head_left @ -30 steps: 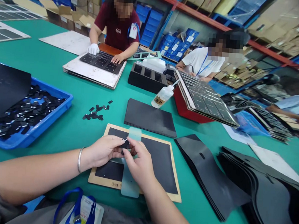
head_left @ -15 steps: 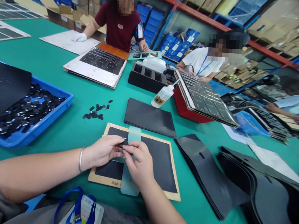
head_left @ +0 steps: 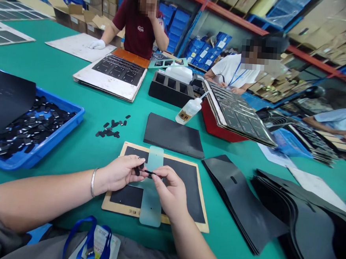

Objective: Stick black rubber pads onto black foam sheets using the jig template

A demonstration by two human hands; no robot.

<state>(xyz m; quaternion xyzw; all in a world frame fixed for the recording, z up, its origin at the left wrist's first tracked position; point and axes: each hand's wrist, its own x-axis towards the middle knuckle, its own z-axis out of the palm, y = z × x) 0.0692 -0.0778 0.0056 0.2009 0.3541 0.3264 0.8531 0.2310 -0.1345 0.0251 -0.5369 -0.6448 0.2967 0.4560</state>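
Here we pinch small black pieces [head_left: 137, 171].
Our left fingers [head_left: 131, 160] clasp some, our right fingers [head_left: 167, 172] one; beneath them lies a framed board [head_left: 190, 188], beyond them black sheets [head_left: 174, 135].

the left hand [head_left: 124, 175] partly hides black pieces [head_left: 137, 170]; a cropped black sheet [head_left: 7, 102] partly hides the blue tray's [head_left: 60, 135] far edge.

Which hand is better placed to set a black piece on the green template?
Probably the right hand: it pinches one black piece over the green template, while the left hand holds other pieces.
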